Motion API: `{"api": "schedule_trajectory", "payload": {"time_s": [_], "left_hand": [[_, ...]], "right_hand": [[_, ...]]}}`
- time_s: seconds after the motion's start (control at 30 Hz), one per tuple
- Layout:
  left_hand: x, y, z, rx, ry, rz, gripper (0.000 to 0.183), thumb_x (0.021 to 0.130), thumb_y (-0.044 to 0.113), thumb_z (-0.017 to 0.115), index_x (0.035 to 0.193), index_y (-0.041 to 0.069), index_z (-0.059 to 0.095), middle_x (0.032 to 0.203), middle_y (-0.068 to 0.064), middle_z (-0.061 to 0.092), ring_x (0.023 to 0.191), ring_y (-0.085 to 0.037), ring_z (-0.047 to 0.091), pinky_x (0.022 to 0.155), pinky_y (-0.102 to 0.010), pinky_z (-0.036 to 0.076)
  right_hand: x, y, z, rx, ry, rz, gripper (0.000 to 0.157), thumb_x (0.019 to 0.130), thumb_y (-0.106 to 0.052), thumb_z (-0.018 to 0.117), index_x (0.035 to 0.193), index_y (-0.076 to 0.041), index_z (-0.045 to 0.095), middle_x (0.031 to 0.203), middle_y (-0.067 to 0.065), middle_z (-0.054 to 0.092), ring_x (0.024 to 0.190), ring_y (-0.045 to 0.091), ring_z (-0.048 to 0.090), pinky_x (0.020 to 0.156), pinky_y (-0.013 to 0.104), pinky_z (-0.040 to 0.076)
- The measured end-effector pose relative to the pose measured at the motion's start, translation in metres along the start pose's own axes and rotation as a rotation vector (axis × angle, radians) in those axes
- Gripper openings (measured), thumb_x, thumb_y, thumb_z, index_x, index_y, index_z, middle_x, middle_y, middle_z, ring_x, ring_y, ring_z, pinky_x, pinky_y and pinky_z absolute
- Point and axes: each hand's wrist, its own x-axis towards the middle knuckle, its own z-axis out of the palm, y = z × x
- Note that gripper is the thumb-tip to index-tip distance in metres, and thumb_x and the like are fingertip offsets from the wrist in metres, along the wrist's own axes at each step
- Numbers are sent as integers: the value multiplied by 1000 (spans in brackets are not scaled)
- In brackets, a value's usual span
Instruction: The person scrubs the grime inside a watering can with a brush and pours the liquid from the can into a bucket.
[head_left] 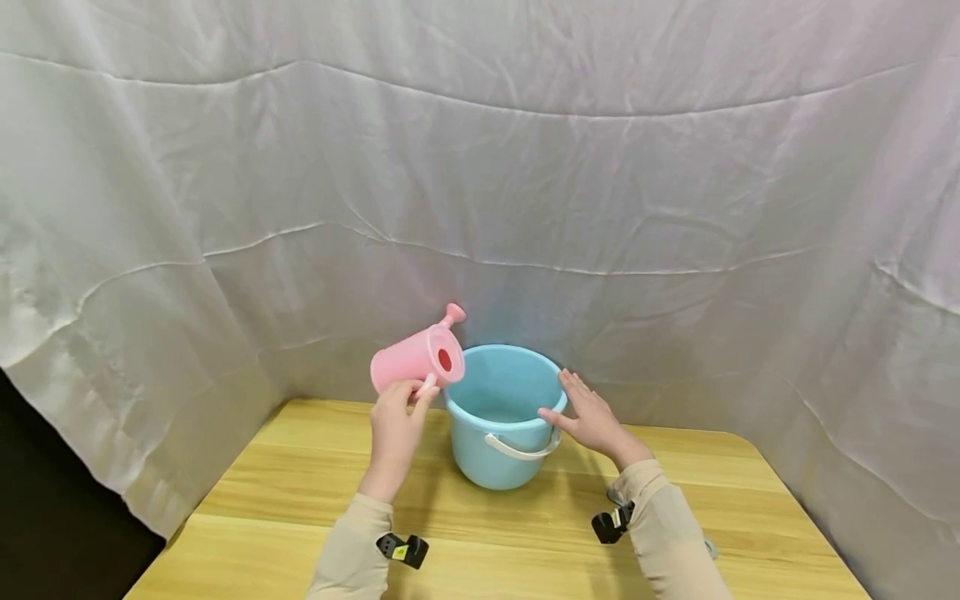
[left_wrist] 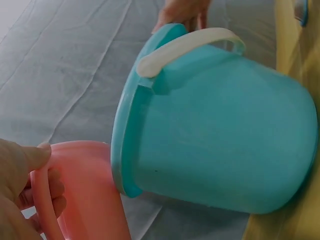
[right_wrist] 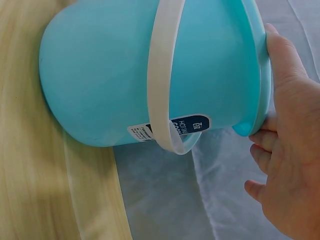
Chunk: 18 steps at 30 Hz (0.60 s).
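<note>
My left hand (head_left: 396, 423) grips the handle of a pink watering can (head_left: 405, 363), its fingers curled round it in the left wrist view. The can is tilted at the left rim of a light blue bucket (head_left: 495, 458), its red inner opening facing right and its sprinkler head pointing up. The bucket stands upright on the table, its white handle (head_left: 517, 452) hanging down at the front. On the right, my right hand (head_left: 596, 421) rests on the bucket's rim with fingers extended and thumb touching the edge. The bottom inside the bucket is partly shaded.
The wooden table (head_left: 285, 483) meets a grey curtain (head_left: 525, 200) close behind the bucket, with more curtain at both sides. A small light blue thing (head_left: 711, 548) lies partly hidden by the right sleeve. Each wrist wears a black camera.
</note>
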Motion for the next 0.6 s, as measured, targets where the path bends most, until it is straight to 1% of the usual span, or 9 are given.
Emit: {"api": "schedule_trajectory", "payload": {"time_s": [0.2, 0.3, 0.37, 0.47, 0.57, 0.6], "left_hand": [[1, 1, 7, 114, -15, 187, 20, 82, 18, 77, 82, 2, 66, 76, -9, 63, 76, -26, 56, 76, -40, 44], [2, 1, 10, 177, -28, 254, 19, 82, 20, 77, 84, 3, 66, 78, -8, 64, 76, -28, 55, 77, -42, 41], [2, 1, 12, 207, -39, 291, 19, 82, 20, 77, 85, 4, 67, 81, -9, 64, 78, -30, 55, 81, -47, 42], [2, 2, 12, 254, -54, 336, 20, 82, 22, 76, 87, 5, 66, 84, -9, 65, 84, -32, 57, 89, -58, 44], [2, 4, 12, 305, -75, 376, 20, 83, 23, 75, 89, 6, 66, 87, -8, 66, 88, -31, 59, 93, -71, 40], [1, 5, 11, 315, -83, 385, 20, 84, 23, 75, 89, 7, 66, 87, -8, 66, 88, -31, 59, 94, -72, 40]], "right_hand": [[0, 0, -1, 7, 4, -3, 89, 94, -50, 56, 152, 3, 16, 161, 22, 16, 149, 41, 12, 119, 62, 13], [1, 0, -1, 7, 4, -5, 89, 94, -50, 57, 152, 4, 16, 161, 22, 16, 149, 41, 12, 119, 61, 14], [1, 1, -1, 10, 2, -2, 89, 94, -50, 56, 153, 3, 16, 161, 22, 16, 149, 41, 12, 119, 61, 13], [2, 1, -1, 14, 2, 1, 89, 94, -50, 57, 153, 3, 16, 161, 22, 16, 149, 41, 12, 119, 61, 14], [3, 1, -1, 14, 0, 3, 90, 94, -51, 56, 153, 3, 16, 161, 22, 15, 149, 41, 12, 119, 61, 14], [3, 0, -1, 15, 0, 2, 90, 94, -51, 56, 153, 3, 16, 161, 22, 15, 149, 41, 12, 119, 61, 14]]}}
